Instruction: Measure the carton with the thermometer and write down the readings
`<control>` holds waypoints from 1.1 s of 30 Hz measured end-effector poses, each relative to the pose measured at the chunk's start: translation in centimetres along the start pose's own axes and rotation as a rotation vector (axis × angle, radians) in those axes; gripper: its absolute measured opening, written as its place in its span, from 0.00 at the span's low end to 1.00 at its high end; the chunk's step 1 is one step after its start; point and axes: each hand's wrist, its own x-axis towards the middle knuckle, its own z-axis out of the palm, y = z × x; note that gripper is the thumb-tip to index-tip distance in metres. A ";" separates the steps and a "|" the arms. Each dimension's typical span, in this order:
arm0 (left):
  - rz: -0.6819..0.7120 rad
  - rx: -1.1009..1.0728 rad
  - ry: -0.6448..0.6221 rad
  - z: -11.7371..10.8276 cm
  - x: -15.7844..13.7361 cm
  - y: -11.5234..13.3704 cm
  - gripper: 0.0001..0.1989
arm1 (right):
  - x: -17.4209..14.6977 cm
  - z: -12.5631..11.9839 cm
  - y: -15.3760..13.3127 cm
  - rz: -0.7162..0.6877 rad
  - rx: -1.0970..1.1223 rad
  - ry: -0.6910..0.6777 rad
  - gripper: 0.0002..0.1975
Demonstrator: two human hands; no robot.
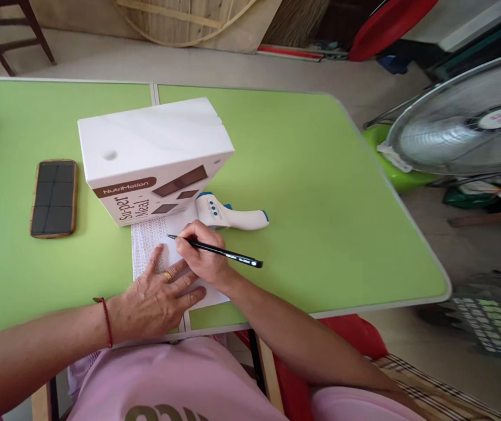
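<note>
- Green surface (312,175), pale-edged; a caged fan (452,128) stands at two o'clock.
- Pen (228,253) over the paper (144,248), long axis slanting, tip toward half past nine; right fingers (196,230) pinch it.
- Left fingers (154,260) splay across thin, written-on paper; boxy white carton (158,137) at twelve.

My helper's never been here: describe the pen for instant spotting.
On the green table, find the paper in front of the white box. There, the right hand holds the pen: slim and black, unlike the chunky white device nearby.
</note>
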 end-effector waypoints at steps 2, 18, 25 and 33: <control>-0.004 0.004 0.000 0.0 0.0 0.0 0.19 | 0.0 0.0 0.1 -0.002 -0.006 -0.019 0.08; -0.002 -0.005 0.010 -0.2 0.1 0.0 0.18 | 0.2 -0.1 -0.1 -0.017 -0.072 -0.036 0.08; -0.002 0.002 0.014 0.1 0.0 0.0 0.18 | 0.1 -0.1 0.0 -0.022 -0.044 -0.033 0.08; 0.003 0.010 0.008 0.2 0.0 0.0 0.16 | 0.7 -1.4 -1.0 -0.128 -0.033 0.087 0.03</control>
